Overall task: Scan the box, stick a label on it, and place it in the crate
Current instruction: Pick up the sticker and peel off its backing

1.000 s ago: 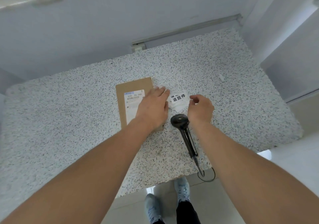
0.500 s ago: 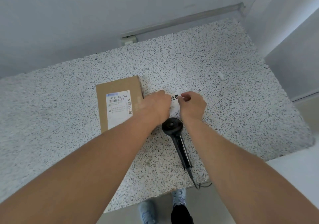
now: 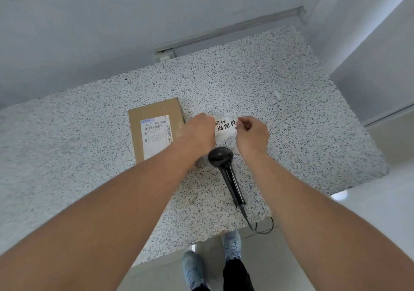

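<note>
Toward the left of the group near the middle of the tabletop (image 3: 280, 84), the box (image 3: 154, 131) lies flat with its printed shipping label facing up, and it is now fully uncovered: 1.0 s ago the left hand (image 3: 198, 134) was spread flat on its top, whereas now that hand is closed just past the box's right edge, gripping the left end of the strip of labels (image 3: 225, 127). At the strip's right end, the right hand (image 3: 252, 134) is seen pinching the top sticker between thumb and fingertips, a grip that was only being approached 1.0 s ago. The strip is thus held at both ends, so the peeling of 1 label is judged to be under way, with sticking and crating not yet done. Nearer the front edge, the scanner (image 3: 226, 169) lies untouched, its cable hanging over that edge. No crate is in view.
</note>
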A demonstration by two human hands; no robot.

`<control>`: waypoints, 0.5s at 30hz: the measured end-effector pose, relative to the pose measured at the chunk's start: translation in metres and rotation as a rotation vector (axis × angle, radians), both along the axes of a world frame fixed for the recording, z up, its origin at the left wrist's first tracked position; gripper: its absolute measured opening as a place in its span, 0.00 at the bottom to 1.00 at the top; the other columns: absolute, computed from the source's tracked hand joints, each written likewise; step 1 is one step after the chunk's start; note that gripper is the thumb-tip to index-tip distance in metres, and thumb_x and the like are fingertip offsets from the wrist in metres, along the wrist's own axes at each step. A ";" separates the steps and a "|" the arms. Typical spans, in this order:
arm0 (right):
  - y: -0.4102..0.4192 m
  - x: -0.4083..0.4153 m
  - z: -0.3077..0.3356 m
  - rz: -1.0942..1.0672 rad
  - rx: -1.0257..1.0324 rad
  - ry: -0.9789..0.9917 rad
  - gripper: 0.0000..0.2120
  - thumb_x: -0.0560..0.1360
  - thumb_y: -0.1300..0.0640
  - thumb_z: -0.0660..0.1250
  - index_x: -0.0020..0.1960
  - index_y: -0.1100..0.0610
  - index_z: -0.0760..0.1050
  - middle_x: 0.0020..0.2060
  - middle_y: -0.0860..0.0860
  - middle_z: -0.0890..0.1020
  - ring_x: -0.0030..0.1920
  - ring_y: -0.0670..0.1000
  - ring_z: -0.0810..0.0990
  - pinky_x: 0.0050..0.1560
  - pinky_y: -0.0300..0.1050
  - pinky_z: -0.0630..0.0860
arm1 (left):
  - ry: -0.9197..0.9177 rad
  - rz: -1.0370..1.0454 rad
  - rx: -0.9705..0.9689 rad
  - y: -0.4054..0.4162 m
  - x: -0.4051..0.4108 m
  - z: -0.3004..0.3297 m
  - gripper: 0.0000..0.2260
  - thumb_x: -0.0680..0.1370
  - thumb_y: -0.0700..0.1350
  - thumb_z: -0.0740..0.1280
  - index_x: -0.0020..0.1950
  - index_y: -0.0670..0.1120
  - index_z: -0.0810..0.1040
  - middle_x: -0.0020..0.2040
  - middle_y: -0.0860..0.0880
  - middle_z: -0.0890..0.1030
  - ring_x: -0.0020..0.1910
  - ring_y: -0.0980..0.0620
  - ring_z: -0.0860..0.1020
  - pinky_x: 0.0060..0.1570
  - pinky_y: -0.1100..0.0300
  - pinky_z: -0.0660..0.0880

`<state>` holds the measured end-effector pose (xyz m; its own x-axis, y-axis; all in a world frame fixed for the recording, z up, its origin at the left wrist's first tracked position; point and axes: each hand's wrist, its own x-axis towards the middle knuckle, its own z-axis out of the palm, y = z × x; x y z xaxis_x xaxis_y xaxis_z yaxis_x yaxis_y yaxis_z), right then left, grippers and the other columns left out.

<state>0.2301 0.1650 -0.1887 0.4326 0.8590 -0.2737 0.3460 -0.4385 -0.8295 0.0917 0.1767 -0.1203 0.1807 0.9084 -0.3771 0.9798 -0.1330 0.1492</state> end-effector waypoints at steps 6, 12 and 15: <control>-0.019 -0.002 0.038 -0.015 0.021 0.128 0.08 0.82 0.61 0.69 0.59 0.55 0.83 0.48 0.46 0.85 0.45 0.40 0.81 0.34 0.24 0.74 | -0.237 0.219 -0.003 -0.016 -0.018 0.025 0.14 0.85 0.48 0.61 0.45 0.42 0.78 0.42 0.44 0.81 0.35 0.49 0.78 0.40 0.53 0.80; -0.042 -0.016 0.080 0.007 0.048 0.175 0.08 0.82 0.61 0.69 0.60 0.57 0.83 0.50 0.49 0.85 0.44 0.40 0.81 0.32 0.24 0.73 | -0.681 0.542 -0.106 -0.038 -0.045 0.050 0.09 0.82 0.48 0.69 0.46 0.46 0.84 0.41 0.47 0.87 0.43 0.47 0.86 0.49 0.52 0.83; -0.055 -0.023 0.101 0.029 0.076 0.162 0.07 0.82 0.60 0.69 0.58 0.56 0.84 0.49 0.48 0.86 0.43 0.40 0.81 0.32 0.24 0.73 | -0.855 0.601 -0.173 -0.052 -0.056 0.063 0.08 0.81 0.45 0.71 0.43 0.45 0.85 0.36 0.50 0.87 0.37 0.53 0.86 0.42 0.61 0.82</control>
